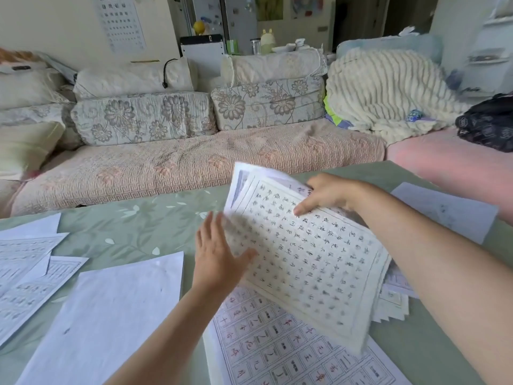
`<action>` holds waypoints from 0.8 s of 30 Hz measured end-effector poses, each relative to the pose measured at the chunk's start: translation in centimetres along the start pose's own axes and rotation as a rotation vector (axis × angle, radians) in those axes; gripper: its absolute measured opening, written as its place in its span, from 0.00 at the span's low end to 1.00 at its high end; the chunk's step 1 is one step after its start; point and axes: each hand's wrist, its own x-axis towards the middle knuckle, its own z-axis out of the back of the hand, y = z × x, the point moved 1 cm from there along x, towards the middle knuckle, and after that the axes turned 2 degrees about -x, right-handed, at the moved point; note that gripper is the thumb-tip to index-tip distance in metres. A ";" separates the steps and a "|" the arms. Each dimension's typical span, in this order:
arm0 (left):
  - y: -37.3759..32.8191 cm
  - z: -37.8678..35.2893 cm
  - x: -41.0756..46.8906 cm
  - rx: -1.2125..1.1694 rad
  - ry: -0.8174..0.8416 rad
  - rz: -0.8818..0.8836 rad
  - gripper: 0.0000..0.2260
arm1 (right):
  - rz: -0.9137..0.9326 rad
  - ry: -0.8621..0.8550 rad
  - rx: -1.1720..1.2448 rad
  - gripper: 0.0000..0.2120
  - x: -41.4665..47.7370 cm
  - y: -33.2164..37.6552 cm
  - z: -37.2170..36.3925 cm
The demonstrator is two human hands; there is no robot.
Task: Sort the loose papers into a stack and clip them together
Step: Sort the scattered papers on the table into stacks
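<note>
A bundle of calligraphy sheets (311,262) is lifted and tilted above the green table (133,234). My right hand (324,194) grips its far top edge, thumb on the printed face. My left hand (219,251) touches the bundle's left edge with straight fingers and thumb. Under the bundle lies a red-grid practice sheet (277,351). A blank white sheet (111,318) lies at the left. More printed sheets (25,270) sit at the far left, another sheet (449,209) at the right, and fanned page corners (394,304) beneath the bundle's right side. No clip is in view.
A sofa with a pink quilted cover (194,165) and floral cushions (144,115) runs along the table's far edge. A cream knitted blanket (388,90) and a dark bag (488,126) lie on the right part of the sofa.
</note>
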 end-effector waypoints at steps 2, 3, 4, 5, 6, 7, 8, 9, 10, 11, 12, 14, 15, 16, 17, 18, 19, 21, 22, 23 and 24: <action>-1.1 1.2 -0.4 -0.304 -0.067 0.211 0.50 | -0.018 -0.011 0.215 0.18 -2.1 -0.5 0.6; -1.4 1.5 -0.5 -0.490 -0.060 0.333 0.50 | -0.025 -0.008 0.294 0.21 -3.3 -0.7 0.8; -1.9 1.9 -0.8 -0.683 -0.020 0.454 0.50 | -0.049 -0.003 0.362 0.25 -4.3 -0.9 0.6; -2.0 1.9 -1.1 -0.860 0.049 0.571 0.47 | -0.077 0.007 0.429 0.27 -5.4 -1.1 0.2; -2.0 1.8 -1.4 -0.991 0.149 0.651 0.41 | -0.117 0.014 0.472 0.28 -6.5 -1.3 -0.4; -2.2 2.0 -1.8 -1.038 0.242 0.675 0.32 | -0.156 0.013 0.497 0.28 -7.6 -1.5 -1.0; -2.3 2.2 -2.4 -1.029 0.287 0.664 0.23 | -0.181 0.010 0.508 0.34 -8.7 -1.6 -1.6; -2.3 2.4 -3.0 -0.990 0.275 0.651 0.18 | -0.193 -0.011 0.483 0.40 -9.4 -2.0 -2.3; -2.4 2.6 -3.7 -0.961 0.235 0.664 0.15 | -0.197 -0.029 0.443 0.44 -10.3 -2.2 -3.0; -2.8 2.8 -4.3 -0.961 0.192 0.690 0.13 | -0.192 -0.056 0.418 0.43 -11.0 -2.6 -3.7; -2.9 3.1 -4.9 -0.975 0.149 0.708 0.12 | -0.204 -0.083 0.408 0.37 -11.6 -3.0 -4.4; -3.4 3.8 -5.9 -0.993 0.104 0.737 0.10 | -0.217 -0.119 0.421 0.25 -13.0 -3.6 -5.6; -3.5 4.0 -6.2 -1.005 0.095 0.742 0.09 | -0.210 -0.132 0.416 0.21 -13.5 -3.8 -6.2; -3.6 4.2 -6.4 -1.010 0.087 0.744 0.09 | -0.214 -0.148 0.401 0.19 -14.2 -3.8 -6.5; -3.7 4.4 -6.7 -1.014 0.088 0.741 0.09 | -0.205 -0.168 0.376 0.20 -14.7 -3.9 -6.7; -4.0 4.7 -6.9 -1.028 0.087 0.734 0.08 | -0.201 -0.181 0.364 0.24 -15.2 -3.9 -6.8; -4.1 5.0 -7.1 -1.031 0.081 0.730 0.08 | -0.206 -0.185 0.360 0.27 -15.6 -3.9 -7.0; -4.3 5.5 -7.4 -1.034 0.083 0.727 0.07 | -0.218 -0.148 0.343 0.29 -16.4 -3.6 -7.3; -4.3 5.5 -7.4 -1.033 0.081 0.720 0.07 | -0.215 -0.117 0.329 0.24 -16.9 -3.4 -7.6; -4.5 5.7 -7.5 -1.016 0.089 0.708 0.08 | -0.207 -0.075 0.313 0.17 -17.1 -3.4 -7.8; -4.6 5.8 -7.6 -0.976 0.108 0.684 0.11 | -0.189 -0.043 0.311 0.13 -17.3 -3.4 -8.1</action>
